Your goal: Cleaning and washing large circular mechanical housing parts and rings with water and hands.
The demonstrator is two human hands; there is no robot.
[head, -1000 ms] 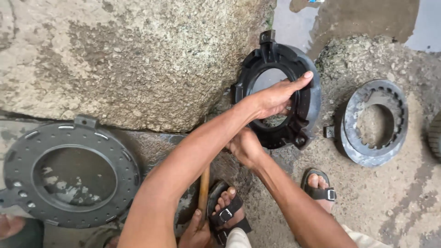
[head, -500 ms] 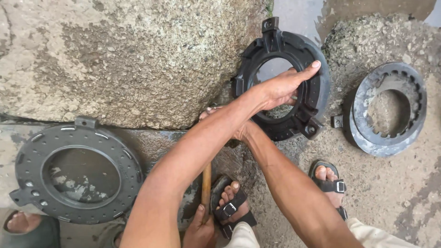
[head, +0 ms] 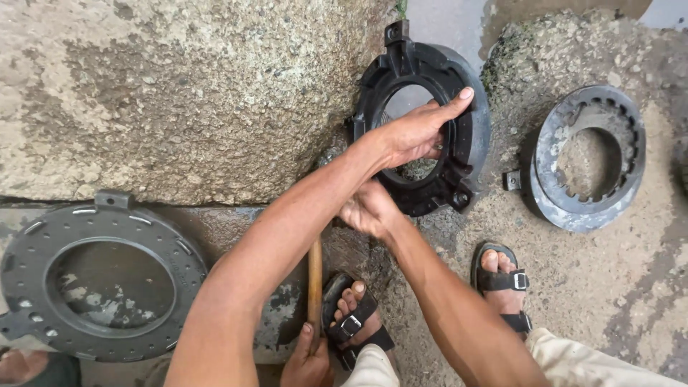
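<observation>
With left hand [head: 410, 136], gripping cover [head: 473, 143] at 1 o'clock, fingers hooking through its hole, thumb lying along the rim; holding it tilted on edge against rock [head: 179, 93]. With right hand [head: 369, 209], curling at centre below the crossing left forearm, just at the top of wooden handle [head: 314, 279]; not showing whether clasping it. Compared with half a second ago, showing right hand lower and clear of the forearm. Lying flat: ring [head: 566, 215] at 3 o'clock, plate [head: 29, 258] at 8 o'clock. Gripping handle's lower end at 6 o'clock: another hand [head: 307, 362].
</observation>
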